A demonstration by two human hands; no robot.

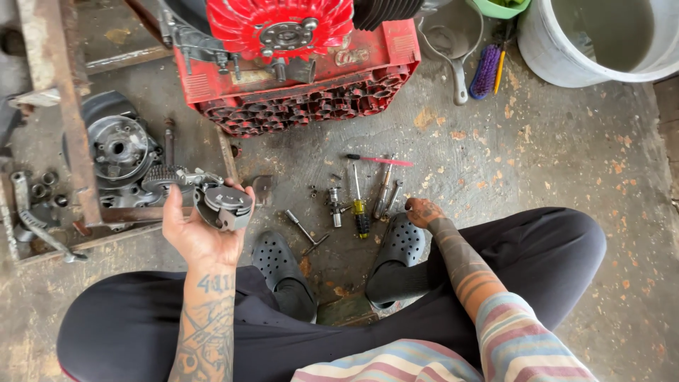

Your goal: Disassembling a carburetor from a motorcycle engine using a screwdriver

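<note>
Head view looks down on a person squatting on a concrete floor (552, 163), knees spread, two dark perforated clogs: one (274, 259) under the left knee, the other (402, 240) under the right. The left hand (201, 230) is raised palm-up and grasps a grey metal engine part (212, 197), a round drum with a toothed gear at its far end; the fingers wrap under it, probably so its face can be seen. The right hand (423, 211) reaches down past the right clog toward the row of tools; its fingers are curled, and whether it grips anything cannot be told.

Just beyond the feet, tools lie side by side on the floor within reach: a yellow-handled screwdriver (359, 205), about two grey drivers (385, 192) beside it, a socket extension (304, 230), a short metal piece (334, 206) and a pink-handled tool (378, 160), six or so in all, with a few small nuts near them.

To the left, a rusty metal frame (74, 120) holds a round grey engine cover (117, 147) and loose rings. Farther off sits a red crate (304, 99) carrying a red finned flywheel (279, 27). At the far right stand one white bucket (601, 39), a purple brush (485, 69) and a metal ladle (456, 60).
</note>
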